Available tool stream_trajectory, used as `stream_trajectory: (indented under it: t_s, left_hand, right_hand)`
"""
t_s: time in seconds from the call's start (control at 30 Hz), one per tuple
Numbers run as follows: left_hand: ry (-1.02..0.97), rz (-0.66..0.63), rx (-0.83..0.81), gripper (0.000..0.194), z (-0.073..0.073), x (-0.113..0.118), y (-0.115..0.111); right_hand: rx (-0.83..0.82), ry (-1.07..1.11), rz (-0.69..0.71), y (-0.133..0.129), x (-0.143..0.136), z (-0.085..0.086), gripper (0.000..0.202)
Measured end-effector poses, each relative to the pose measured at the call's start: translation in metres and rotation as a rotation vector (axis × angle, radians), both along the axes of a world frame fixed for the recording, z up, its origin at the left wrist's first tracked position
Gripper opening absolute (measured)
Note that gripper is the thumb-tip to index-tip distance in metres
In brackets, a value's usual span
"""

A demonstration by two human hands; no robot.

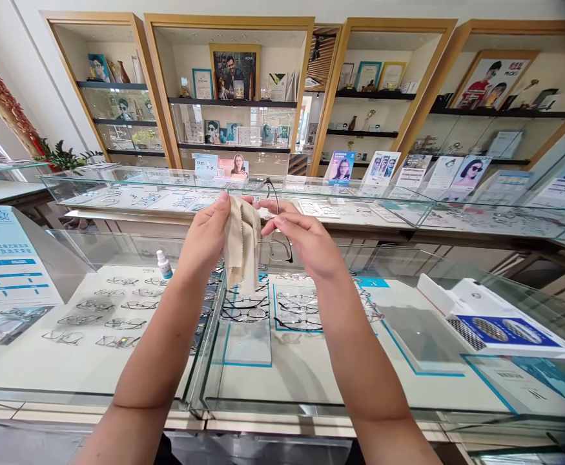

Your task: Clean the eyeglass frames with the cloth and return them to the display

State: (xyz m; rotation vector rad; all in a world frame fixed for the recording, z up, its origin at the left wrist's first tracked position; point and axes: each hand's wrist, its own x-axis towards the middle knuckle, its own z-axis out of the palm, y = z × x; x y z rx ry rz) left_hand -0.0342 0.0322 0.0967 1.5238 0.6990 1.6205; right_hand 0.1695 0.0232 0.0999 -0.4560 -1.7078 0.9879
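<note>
Eyeglasses (276, 192), wiry and dark-tipped, are held above the glass display case (301, 387), long axis roughly upright, one arm tip up, the other down. Left hand (209, 232) pinches a zigzag-edged beige cloth (241, 245) beside them; right hand (306, 239) grasps the frame by fingertips. Beyond the case stand wood-framed cabinets (228, 22).

bottle (164, 265) left of cloth (235, 245); wall shelves (185, 100) behind both
</note>
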Motion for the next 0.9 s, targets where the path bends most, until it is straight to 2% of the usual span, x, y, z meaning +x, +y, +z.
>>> stream_trajectory:
  t_s: [0.23,0.63,0.9]
  left_hand:
    - [-0.087,-0.061,-0.025,0.056,0.001,-0.001,-0.003]
    - [-0.076,-0.12,-0.074,0.051,-0.004,0.006,-0.004]
    - [-0.024,-0.211,-0.027,0.036,-0.002,0.007,-0.006]
  right_hand:
    - [-0.041,-0.084,0.066,0.004,-0.006,-0.004,0.025]
    - [-0.036,-0.142,0.005,0.006,-0.015,-0.007,0.026]
    - [-0.047,-0.072,-0.023,0.009,-0.012,-0.007,0.028]
